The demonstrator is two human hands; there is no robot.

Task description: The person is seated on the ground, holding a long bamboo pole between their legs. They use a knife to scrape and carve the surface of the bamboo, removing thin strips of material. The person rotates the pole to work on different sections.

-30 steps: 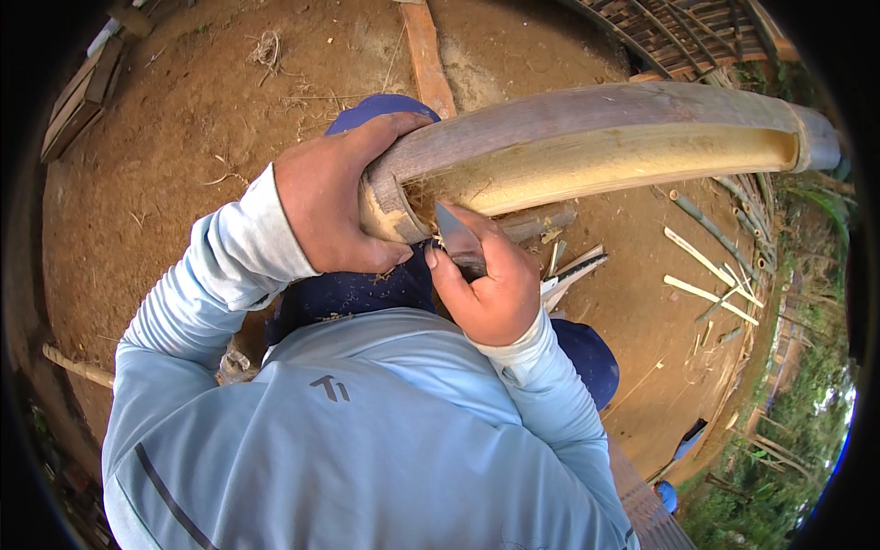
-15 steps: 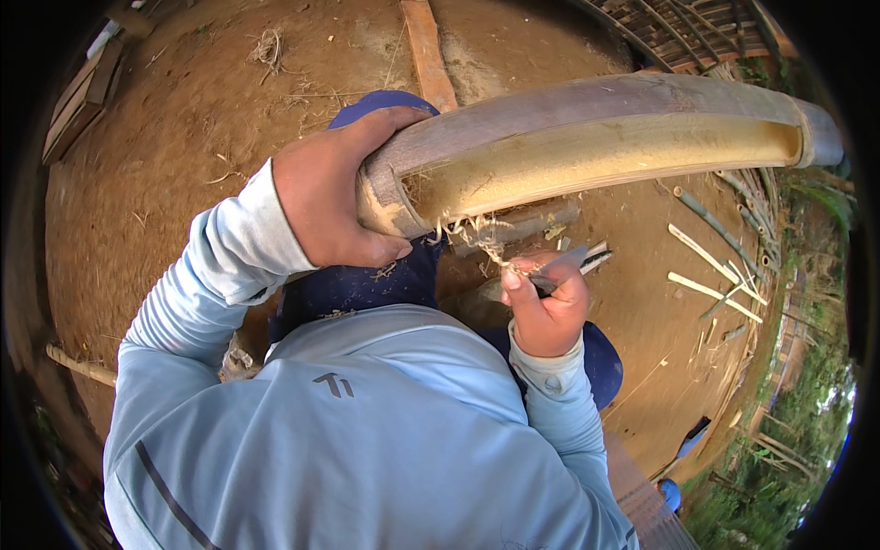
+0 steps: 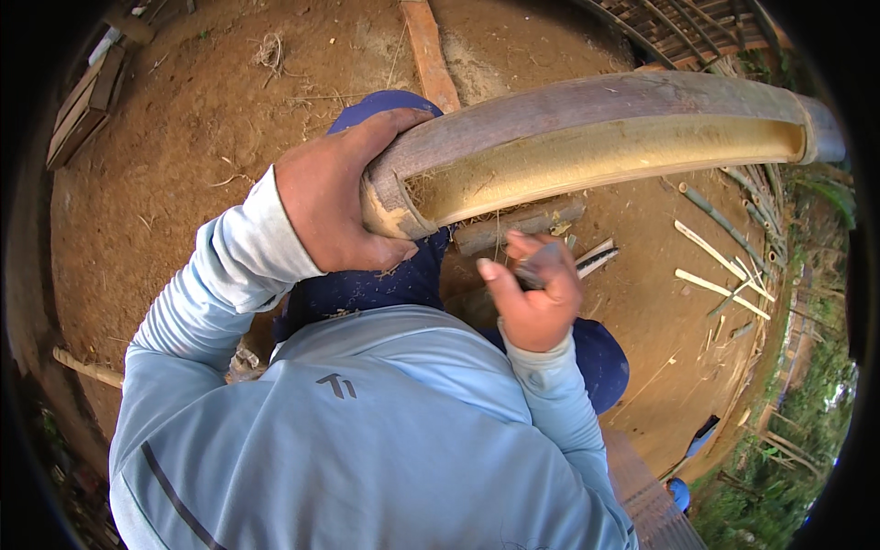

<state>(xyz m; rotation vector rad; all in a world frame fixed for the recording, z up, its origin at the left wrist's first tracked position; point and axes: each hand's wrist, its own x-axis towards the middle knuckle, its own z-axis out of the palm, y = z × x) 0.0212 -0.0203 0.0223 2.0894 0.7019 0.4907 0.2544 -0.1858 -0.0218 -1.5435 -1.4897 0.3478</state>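
We see no container here. The nearest thing to one is the split bamboo culm [image 3: 596,137], whose pale yellow hollow faces us like a trough; only a few loose fibres cling inside near the cut end. It runs from the middle of the view up toward the right edge, held above the dirt floor [image 3: 183,183], its far end cut off by the dark rim of the lens.

Our left hand [image 3: 335,206] wraps the near end of the culm, fingers curled over the top of the grey-brown outer skin and thumb below, clenched firmly on it. Our right hand [image 3: 536,298] sits just below the culm and apart from it, fingers closed around a small dark blade [image 3: 541,264]. Most of the blade is hidden in the grip, so we cannot make out its shape or handle.

Nothing in view carries a readable package or sign. A small grey mark shows on the chest of the light blue long-sleeved shirt [image 3: 385,431], and dark blue trousers [image 3: 385,284] appear beneath the hands.

On the floor toward the right edge lie several thin pale bamboo strips [image 3: 715,275], and a short grey length of wood [image 3: 522,229] rests just under the culm, partly covered by it. A reddish plank [image 3: 429,50] lies at the top edge and wooden pieces [image 3: 82,105] at the upper left corner. A blue object [image 3: 701,435] at the lower right is too small to identify.
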